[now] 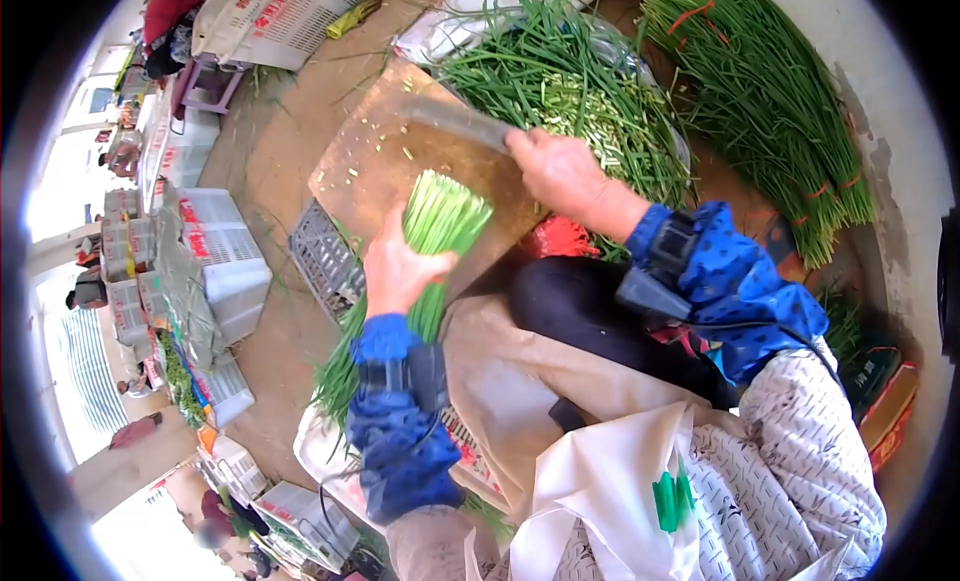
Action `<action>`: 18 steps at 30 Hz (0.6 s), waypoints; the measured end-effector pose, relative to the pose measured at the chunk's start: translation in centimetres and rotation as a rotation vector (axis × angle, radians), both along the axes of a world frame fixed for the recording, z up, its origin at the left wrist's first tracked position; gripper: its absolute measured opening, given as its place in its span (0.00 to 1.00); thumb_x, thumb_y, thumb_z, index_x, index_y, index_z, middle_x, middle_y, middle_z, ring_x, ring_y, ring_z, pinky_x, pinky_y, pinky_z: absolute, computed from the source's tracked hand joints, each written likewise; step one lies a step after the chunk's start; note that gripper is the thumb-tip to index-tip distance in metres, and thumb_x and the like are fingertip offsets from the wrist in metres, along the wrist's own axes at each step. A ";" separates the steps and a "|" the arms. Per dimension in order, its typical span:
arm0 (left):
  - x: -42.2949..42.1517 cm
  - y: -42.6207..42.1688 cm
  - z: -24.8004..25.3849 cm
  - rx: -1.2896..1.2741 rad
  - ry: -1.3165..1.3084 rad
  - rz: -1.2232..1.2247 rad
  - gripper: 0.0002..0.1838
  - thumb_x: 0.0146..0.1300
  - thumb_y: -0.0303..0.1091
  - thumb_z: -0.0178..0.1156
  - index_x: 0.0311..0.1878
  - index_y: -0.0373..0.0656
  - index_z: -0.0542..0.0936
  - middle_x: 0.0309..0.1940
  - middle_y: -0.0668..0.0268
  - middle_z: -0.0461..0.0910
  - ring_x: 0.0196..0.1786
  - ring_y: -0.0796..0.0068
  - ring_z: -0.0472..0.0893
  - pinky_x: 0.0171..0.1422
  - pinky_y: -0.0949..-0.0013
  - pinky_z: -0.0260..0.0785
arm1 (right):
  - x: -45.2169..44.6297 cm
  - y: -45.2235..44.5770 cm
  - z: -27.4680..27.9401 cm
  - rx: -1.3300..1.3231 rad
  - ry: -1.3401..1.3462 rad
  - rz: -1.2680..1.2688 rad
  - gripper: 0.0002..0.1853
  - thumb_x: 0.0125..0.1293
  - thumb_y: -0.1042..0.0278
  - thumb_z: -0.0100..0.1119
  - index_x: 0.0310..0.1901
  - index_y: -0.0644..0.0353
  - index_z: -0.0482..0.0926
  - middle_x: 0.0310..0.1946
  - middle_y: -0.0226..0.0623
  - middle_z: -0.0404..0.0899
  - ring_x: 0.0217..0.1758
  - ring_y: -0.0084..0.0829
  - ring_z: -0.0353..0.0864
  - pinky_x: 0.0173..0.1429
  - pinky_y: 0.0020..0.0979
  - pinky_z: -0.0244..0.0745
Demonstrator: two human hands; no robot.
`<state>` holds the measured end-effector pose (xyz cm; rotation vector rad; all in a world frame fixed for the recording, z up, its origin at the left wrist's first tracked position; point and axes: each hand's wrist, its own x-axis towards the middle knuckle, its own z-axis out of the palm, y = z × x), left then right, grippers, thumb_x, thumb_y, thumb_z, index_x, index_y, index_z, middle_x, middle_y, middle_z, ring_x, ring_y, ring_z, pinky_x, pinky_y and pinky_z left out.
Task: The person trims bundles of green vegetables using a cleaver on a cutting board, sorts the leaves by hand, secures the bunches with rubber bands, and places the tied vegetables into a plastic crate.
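My left hand (400, 266) is wrapped round a bunch of what look like garlic chives (440, 216). Its evenly cut pale-green ends point over a worn wooden board (355, 171), while the leaves trail down past my wrist. In my right hand (568, 176) is a knife (455, 119), its broad blade blurred and lying across the far part of the board, apart from the bunch. Small cut pieces are scattered on the wood. Beyond the right hand lies a heap of loose leaves and short trimmings (580, 106).
Large tied bundles of green stalks (760, 101) rest against the wall at right. A grey plastic crate (325, 256) stands left of the board. White crates (225, 256) line the left side, with people farther off. Red ties (562, 238) lie near my knee.
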<state>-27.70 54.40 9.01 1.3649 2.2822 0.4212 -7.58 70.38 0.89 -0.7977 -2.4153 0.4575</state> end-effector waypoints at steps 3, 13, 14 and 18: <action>0.0 -1.7 3.7 0.117 -0.170 0.027 0.48 0.34 0.34 0.78 0.64 0.35 0.71 0.53 0.48 0.81 0.53 0.58 0.84 0.57 0.62 0.75 | -1.3 -1.2 -1.2 0.009 -0.037 0.084 0.18 0.53 0.75 0.61 0.47 0.63 0.72 0.34 0.48 0.77 0.32 0.49 0.81 0.34 0.45 0.78; 0.3 -5.4 19.4 0.958 -0.424 0.202 0.40 0.42 0.26 0.78 0.63 0.39 0.74 0.53 0.62 0.81 0.53 0.63 0.82 0.61 0.59 0.76 | 0.0 -1.1 6.6 -0.113 0.429 0.071 0.24 0.53 0.75 0.64 0.54 0.64 0.75 0.44 0.47 0.73 0.49 0.49 0.75 0.51 0.44 0.73; -1.7 -8.7 18.7 0.943 -0.259 0.277 0.39 0.48 0.30 0.74 0.66 0.39 0.71 0.57 0.60 0.79 0.57 0.60 0.80 0.63 0.58 0.75 | 0.7 -1.1 9.4 -0.152 0.590 0.094 0.23 0.56 0.77 0.61 0.56 0.66 0.74 0.45 0.47 0.73 0.49 0.50 0.75 0.52 0.42 0.73; 2.5 -12.6 19.1 1.180 -0.756 0.163 0.35 0.66 0.38 0.64 0.73 0.41 0.65 0.63 0.58 0.75 0.65 0.63 0.75 0.72 0.58 0.67 | 6.9 -4.6 18.8 -0.005 0.807 0.388 0.16 0.55 0.82 0.61 0.47 0.69 0.77 0.36 0.47 0.79 0.34 0.45 0.78 0.39 0.38 0.76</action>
